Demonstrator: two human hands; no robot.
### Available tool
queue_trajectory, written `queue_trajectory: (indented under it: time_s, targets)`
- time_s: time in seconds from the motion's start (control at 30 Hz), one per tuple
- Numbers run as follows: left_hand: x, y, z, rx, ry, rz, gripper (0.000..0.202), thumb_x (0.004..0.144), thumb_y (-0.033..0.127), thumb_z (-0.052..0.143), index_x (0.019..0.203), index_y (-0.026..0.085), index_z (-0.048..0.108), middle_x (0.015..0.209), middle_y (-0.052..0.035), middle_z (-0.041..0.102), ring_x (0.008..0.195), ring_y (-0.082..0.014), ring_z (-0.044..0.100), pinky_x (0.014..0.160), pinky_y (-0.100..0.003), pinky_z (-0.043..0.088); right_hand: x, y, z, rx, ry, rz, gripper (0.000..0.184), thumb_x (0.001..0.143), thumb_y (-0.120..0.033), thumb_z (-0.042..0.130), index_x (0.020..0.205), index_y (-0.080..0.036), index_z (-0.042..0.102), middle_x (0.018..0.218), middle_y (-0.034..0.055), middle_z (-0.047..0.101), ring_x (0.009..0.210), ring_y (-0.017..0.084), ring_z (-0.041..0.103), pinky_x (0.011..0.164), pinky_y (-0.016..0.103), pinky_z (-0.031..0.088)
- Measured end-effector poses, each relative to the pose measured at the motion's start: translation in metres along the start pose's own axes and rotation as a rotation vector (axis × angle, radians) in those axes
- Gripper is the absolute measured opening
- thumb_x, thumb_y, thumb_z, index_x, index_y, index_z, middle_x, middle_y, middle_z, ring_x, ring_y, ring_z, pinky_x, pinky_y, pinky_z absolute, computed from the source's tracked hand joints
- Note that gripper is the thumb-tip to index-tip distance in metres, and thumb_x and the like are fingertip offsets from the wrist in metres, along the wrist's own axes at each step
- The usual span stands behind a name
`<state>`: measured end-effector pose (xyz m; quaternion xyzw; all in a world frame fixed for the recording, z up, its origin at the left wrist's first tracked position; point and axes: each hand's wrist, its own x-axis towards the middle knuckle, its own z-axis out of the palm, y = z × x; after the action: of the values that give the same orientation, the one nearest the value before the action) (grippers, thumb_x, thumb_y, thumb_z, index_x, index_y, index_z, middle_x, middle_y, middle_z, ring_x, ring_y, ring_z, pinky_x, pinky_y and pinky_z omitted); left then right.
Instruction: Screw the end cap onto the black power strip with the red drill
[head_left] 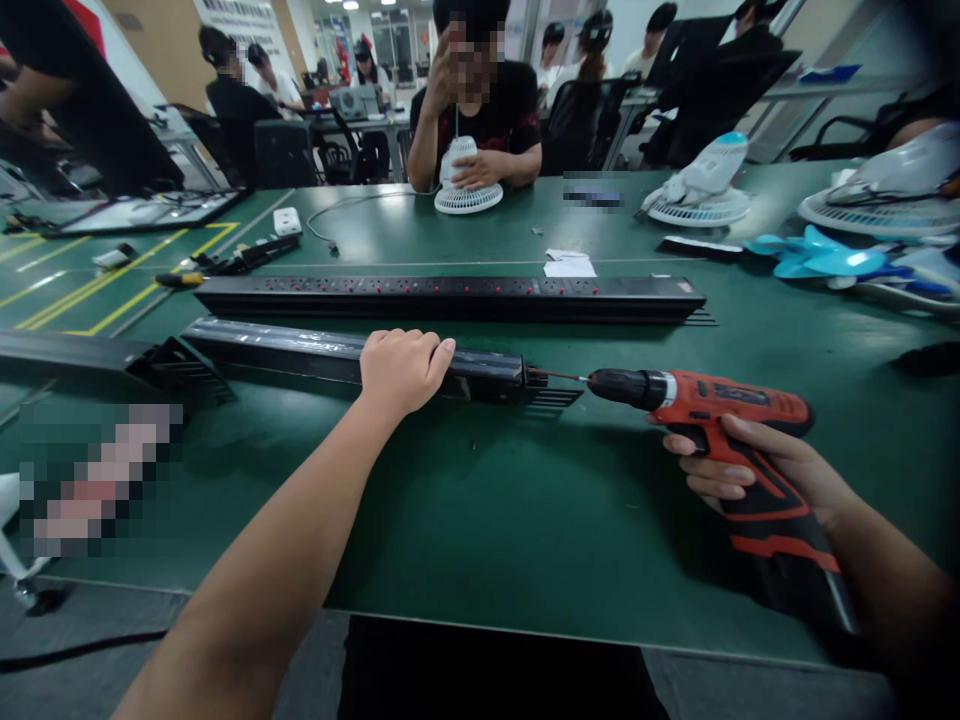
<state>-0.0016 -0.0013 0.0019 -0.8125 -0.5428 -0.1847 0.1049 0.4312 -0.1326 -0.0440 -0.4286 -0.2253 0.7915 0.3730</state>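
Note:
My left hand [405, 368] is wrapped over the top of a long black metal housing [300, 345] that lies on the green table. In my right hand [750, 465] is a red and black cordless drill [739, 400], its nose turned left. A thin bit [562, 376] runs from the chuck to the slotted right end of the housing; whether its tip sits in a screw I cannot tell. Just behind lies a long black power strip [450, 295] with a row of sockets and small red dots.
Another black housing [67, 355] lies at the left. Beyond the strip are a screwdriver [180, 281], a white adapter [286, 221] and a scrap of paper [568, 264]. Blue fan blades [817, 255] and fan parts stand at the right. Across the table a person holds a white fan [466, 185].

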Motion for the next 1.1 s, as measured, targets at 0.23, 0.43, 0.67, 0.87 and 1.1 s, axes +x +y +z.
queue_trajectory:
  time_s: [0.23,0.43,0.67,0.87,1.1]
  targets:
    - [-0.0010,0.0008,0.0017,0.011,0.053,0.010,0.061,0.112,0.047,0.029,0.076,0.021,0.070,0.076,-0.0091,0.073,0.077,-0.0263,0.065,0.080,-0.042,0.041,0.0008,0.0005,-0.0029,0.071,0.006,-0.010,0.035,0.083,-0.052,0.085,0.097,-0.024,0.071,0.055,-0.0060,0.038,0.049,0.015,0.033,0.045,0.026,0.050]
    - [-0.0015,0.0019,0.0031,-0.016,0.080,-0.001,0.060,0.111,0.046,0.030,0.076,0.021,0.072,0.076,-0.0096,0.072,0.076,-0.0266,0.064,0.080,-0.043,0.041,0.0008,0.0014,-0.0029,0.064,0.015,-0.001,0.033,0.084,-0.054,0.083,0.096,-0.026,0.071,0.056,-0.0043,0.041,0.049,0.016,0.034,0.044,0.028,0.049]
    - [-0.0019,0.0018,0.0043,-0.012,0.098,-0.004,0.060,0.112,0.047,0.031,0.078,0.021,0.073,0.079,-0.0101,0.073,0.079,-0.0269,0.065,0.080,-0.043,0.040,0.0010,0.0003,-0.0032,0.026,0.022,-0.009,0.033,0.084,-0.055,0.082,0.095,-0.026,0.071,0.055,-0.0059,0.036,0.049,0.016,0.027,0.044,0.029,0.047]
    - [-0.0018,0.0013,0.0043,-0.014,0.090,-0.006,0.062,0.112,0.048,0.029,0.078,0.020,0.073,0.076,-0.0102,0.073,0.078,-0.0276,0.066,0.079,-0.043,0.040,-0.0005,-0.0008,-0.0003,0.057,0.009,0.031,0.036,0.082,-0.056,0.084,0.092,-0.024,0.071,0.055,-0.0061,0.035,0.051,0.015,0.028,0.046,0.027,0.047]
    - [-0.0020,0.0026,0.0031,-0.031,0.090,-0.009,0.063,0.112,0.049,0.029,0.076,0.021,0.072,0.073,-0.0097,0.071,0.075,-0.0271,0.064,0.080,-0.043,0.040,-0.0002,-0.0013,0.0048,0.078,-0.002,0.052,0.039,0.080,-0.056,0.087,0.092,-0.022,0.072,0.055,-0.0068,0.032,0.052,0.013,0.029,0.048,0.023,0.047]
